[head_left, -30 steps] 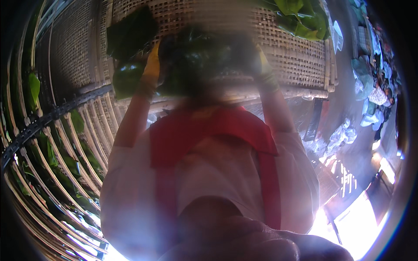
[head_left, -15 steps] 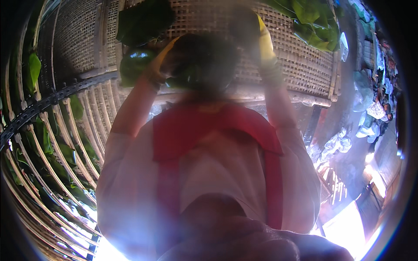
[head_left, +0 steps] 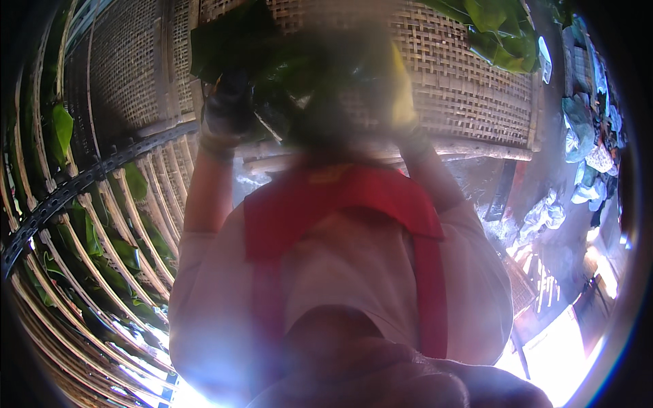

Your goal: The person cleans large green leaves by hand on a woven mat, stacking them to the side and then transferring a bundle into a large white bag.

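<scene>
Leaves (head_left: 296,78) lie between left fingers (head_left: 233,85) and blurred right fingers (head_left: 393,78).

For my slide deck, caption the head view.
Gloved left hand and right hand at green leaves over woven matting.

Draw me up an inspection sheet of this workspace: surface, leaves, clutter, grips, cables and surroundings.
Surface: woven mat, edged by a pale pole.
Leaves: dark green leaves between the hands, blurred; a brighter leaf bunch at the mat's upper right.
Left grip: dark glove, at the leaves' left side; whether it holds any is unclear.
Right grip: partly yellow glove, at their right side; fingers too blurred to judge.
Clutter: crumpled plastic off to the right.
Cables: nothing seen.
Surroundings: slatted rack at left with more greenery; bright glare lower right.
</scene>
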`<act>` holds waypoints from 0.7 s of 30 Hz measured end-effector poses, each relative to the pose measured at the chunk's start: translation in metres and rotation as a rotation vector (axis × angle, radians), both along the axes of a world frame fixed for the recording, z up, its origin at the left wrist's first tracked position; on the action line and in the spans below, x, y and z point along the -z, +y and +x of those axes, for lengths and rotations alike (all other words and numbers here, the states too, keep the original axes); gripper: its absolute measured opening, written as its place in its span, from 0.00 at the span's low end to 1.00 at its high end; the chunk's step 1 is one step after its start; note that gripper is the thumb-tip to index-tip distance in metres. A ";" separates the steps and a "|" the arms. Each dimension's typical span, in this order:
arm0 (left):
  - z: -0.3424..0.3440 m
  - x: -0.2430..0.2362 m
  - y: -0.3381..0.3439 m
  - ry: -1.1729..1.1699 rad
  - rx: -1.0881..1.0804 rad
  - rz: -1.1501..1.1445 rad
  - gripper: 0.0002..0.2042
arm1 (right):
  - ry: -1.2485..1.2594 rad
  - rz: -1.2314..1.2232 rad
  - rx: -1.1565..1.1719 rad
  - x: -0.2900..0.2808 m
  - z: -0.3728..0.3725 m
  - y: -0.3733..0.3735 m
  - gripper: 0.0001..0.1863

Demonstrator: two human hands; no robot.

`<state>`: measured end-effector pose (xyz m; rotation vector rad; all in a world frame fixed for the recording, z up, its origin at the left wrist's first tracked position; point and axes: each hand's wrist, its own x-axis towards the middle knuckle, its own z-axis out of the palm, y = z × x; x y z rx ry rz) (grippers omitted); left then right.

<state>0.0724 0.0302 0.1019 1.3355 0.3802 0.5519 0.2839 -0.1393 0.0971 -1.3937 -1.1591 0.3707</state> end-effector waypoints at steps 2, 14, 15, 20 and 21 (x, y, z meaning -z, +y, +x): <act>0.002 0.009 0.012 -0.008 -0.025 -0.098 0.21 | 0.127 0.007 -0.057 0.026 0.010 0.003 0.30; 0.028 0.035 0.072 -0.290 0.431 -1.120 0.16 | 0.694 0.193 -0.343 0.031 0.032 0.038 0.22; 0.032 0.037 0.077 -0.291 0.450 -1.066 0.16 | 1.034 0.248 -0.521 0.043 0.038 0.045 0.21; 0.042 0.061 0.100 -0.191 0.342 -0.282 0.19 | 0.927 0.189 -0.541 0.103 0.052 0.075 0.19; 0.045 0.065 0.098 -0.083 0.278 -0.234 0.20 | 0.364 0.071 -0.251 0.112 0.051 0.077 0.19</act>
